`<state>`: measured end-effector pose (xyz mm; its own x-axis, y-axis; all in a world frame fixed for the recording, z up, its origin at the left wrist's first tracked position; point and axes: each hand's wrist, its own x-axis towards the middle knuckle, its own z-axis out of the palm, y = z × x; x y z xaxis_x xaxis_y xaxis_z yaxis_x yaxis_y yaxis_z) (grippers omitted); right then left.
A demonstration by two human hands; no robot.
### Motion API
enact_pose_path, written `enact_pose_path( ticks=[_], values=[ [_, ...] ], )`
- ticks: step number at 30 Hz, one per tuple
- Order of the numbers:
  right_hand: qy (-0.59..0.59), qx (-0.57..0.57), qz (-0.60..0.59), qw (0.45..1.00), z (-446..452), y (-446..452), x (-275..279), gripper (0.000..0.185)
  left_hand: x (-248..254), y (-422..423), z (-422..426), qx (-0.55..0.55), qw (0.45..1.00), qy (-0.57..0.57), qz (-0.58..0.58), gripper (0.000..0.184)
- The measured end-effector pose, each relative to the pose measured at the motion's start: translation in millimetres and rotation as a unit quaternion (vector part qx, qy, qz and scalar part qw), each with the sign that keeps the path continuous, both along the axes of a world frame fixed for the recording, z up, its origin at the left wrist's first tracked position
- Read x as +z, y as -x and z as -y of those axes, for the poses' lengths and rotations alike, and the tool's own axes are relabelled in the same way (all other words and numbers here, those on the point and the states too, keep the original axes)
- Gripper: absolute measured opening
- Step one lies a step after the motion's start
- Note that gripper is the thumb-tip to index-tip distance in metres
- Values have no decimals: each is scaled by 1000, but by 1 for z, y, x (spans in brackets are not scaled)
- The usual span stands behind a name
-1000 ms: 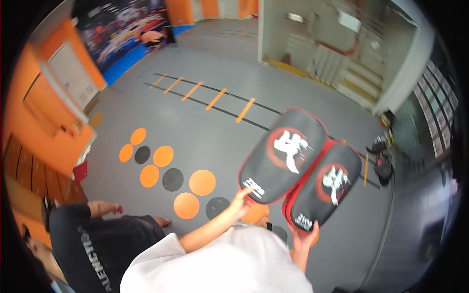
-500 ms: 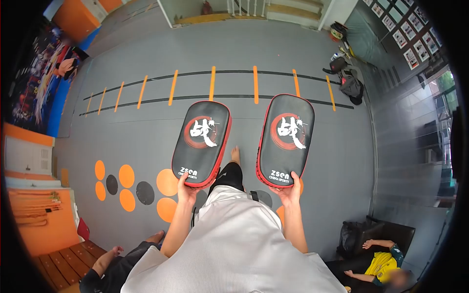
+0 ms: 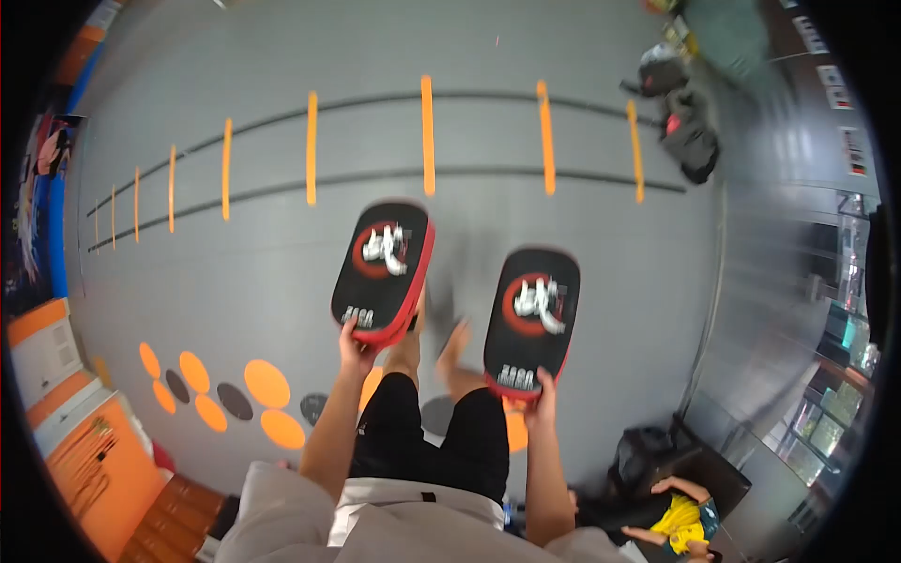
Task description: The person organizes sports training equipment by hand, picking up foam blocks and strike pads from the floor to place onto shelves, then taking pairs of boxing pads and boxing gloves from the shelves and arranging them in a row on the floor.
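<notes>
My left hand (image 3: 354, 347) grips the lower end of a black and red kick pad (image 3: 378, 298), its thumb on the front face. A matching kick pad (image 3: 522, 347) is held at its bottom by my right hand (image 3: 542, 396), lower and further right. Each pad carries a red ring with a white character and white lettering, blurred by motion. The fingers behind both pads are hidden. Below the pads are my legs in black shorts (image 3: 394, 432), with a bare foot (image 3: 455, 336) on the grey floor.
An agility ladder (image 3: 428, 136) marked in orange and black runs across the grey floor (image 3: 282, 281). Orange and grey dots (image 3: 268, 384) lie left. Backpacks (image 3: 688, 141) rest by the right wall. Someone in a yellow top (image 3: 679, 522) sits at lower right, a wooden bench (image 3: 174, 521) at lower left.
My view has tilted down and shifted, so my legs show more. The right pad has dropped below the left one. Both pads stay in my hands.
</notes>
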<state>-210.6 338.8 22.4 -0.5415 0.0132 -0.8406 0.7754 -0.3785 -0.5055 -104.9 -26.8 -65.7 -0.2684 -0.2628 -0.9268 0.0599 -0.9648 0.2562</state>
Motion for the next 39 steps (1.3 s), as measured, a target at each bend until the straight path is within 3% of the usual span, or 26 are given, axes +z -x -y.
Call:
enact_pose_path(
  ticks=[1, 3, 4, 5, 7, 9, 10, 12, 17, 22, 24, 25, 26, 28, 29, 30, 33, 35, 37, 38, 39],
  values=[
    [-192, -10, 122, 974, 14, 23, -5, 47, -32, 10, -26, -5, 999, 32, 31, 63],
    [-164, 14, 62, 984, -5, 43, -104, 49, -56, 56, -63, -2, 997, -12, 74, 67],
    [-161, 9, 22, 987, -5, 67, -171, 51, -86, 94, -70, 55, 993, -25, 106, 69],
    [-169, 17, 83, 982, 4, 93, -207, 48, -118, 115, -76, 57, 991, -40, 115, 71],
    [-48, 8, 123, 991, -11, 124, -307, 48, -190, 136, -99, 14, 993, -45, 105, 51],
    [32, -24, 143, 989, -15, 193, -403, 39, -307, 188, -126, 35, 993, -42, 105, 35],
    [49, -44, 132, 989, -14, 218, -441, 35, -361, 191, -133, -10, 996, -50, 67, 43],
    [94, -36, 108, 989, -15, 206, -465, 31, -386, 168, -132, -49, 998, 10, 35, 39],
    [36, 28, 59, 997, 4, 188, -514, 39, -412, 156, -126, -42, 998, 41, 2, 37],
    [36, 35, 125, 991, -39, 236, -544, 40, -451, 195, -184, -39, 998, 35, 29, 43],
    [-38, 35, 137, 989, -45, 235, -541, 45, -424, 216, -198, -124, 985, 18, 120, 39],
    [15, 24, 166, 986, -51, 230, -540, 74, -439, 197, -198, -138, 982, 20, 123, 55],
    [22, 18, 167, 986, -47, 225, -532, 74, -422, 203, -195, -144, 981, 26, 125, 55],
    [-16, 44, 181, 982, -27, 216, -503, 84, -380, 219, -179, -330, 923, -5, 199, 80],
    [2, 58, 198, 979, -14, 215, -479, 82, -365, 211, -164, -371, 911, -25, 179, 94],
    [4, 51, 197, 979, -11, 207, -451, 82, -343, 199, -157, -413, 893, -31, 175, 81],
    [16, 212, 127, 969, -49, 152, -343, 71, -238, 143, -156, -497, 858, -35, 123, 53],
    [17, 266, 23, 964, -82, 101, -262, 65, -158, 112, -128, -543, 835, 59, 66, 45],
    [-34, 305, -113, 945, -111, 64, -196, 59, -79, 112, -97, -496, 858, 101, 81, 42],
    [-107, 374, -125, 913, -113, 42, -160, 59, -38, 101, -73, -513, 840, 157, 85, 39],
    [-87, 351, -123, 924, -115, 27, -106, 60, -11, 96, -53, -527, 825, 188, 79, 35]
  ],
)
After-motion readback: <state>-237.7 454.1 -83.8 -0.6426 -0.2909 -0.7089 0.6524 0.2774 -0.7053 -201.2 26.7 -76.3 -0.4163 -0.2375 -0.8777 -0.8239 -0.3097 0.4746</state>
